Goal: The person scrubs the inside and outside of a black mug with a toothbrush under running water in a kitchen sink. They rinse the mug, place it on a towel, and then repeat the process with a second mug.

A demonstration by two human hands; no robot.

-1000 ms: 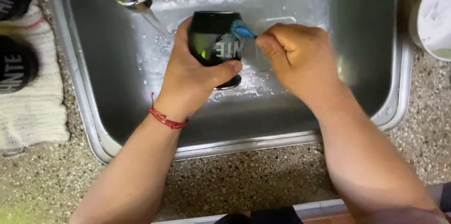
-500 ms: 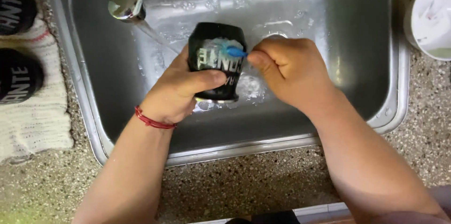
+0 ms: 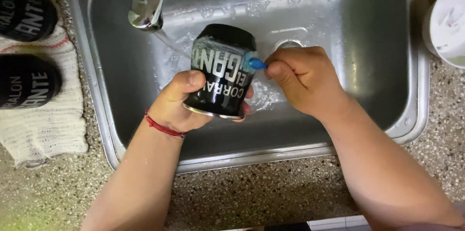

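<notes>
Black cup in left hand, blue brush in right hand, over steel sink.

Both forearms are bare, with no sleeves in view. A thin red cord bracelet circles the wrist of the left hand; the right hand wears nothing.

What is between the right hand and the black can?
In the head view, a blue brush lies between the right hand and the black can; its tip touches the can's soapy side. The left hand holds the can.
</notes>
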